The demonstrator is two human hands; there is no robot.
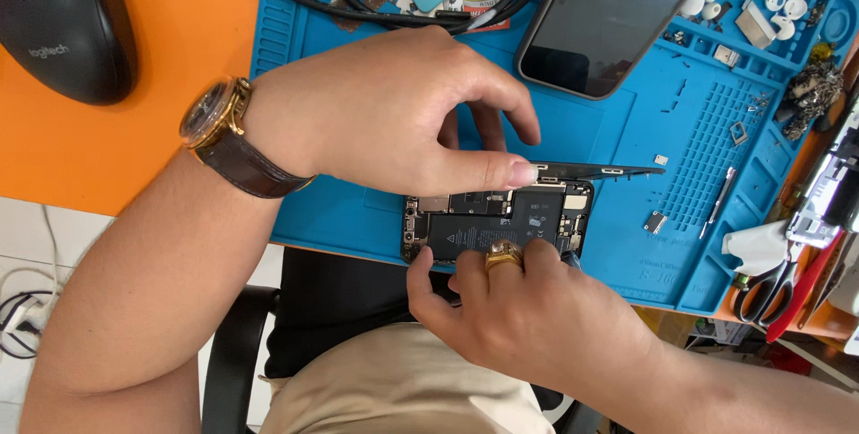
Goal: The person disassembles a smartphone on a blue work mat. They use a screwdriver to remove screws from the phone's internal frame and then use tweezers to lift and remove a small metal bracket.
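An opened phone body [501, 219] lies on the blue repair mat [626, 130], its black battery and circuit parts exposed. My left hand [394, 116], with a watch on the wrist, pinches the edge of the phone's lifted screen panel [599, 170], which stands nearly on edge above the body. My right hand [528, 309], wearing a gold ring, comes from below and grips the near edge of the phone body, fingertips resting on the battery.
A second phone [608, 13] lies screen-up at the mat's top. Black cables [358, 4] and small tools crowd the top edge. Screws and small parts fill the mat's right trays [787, 4]. Scissors and red-handled pliers [787, 286] sit far right; a black mouse [63, 22] far left.
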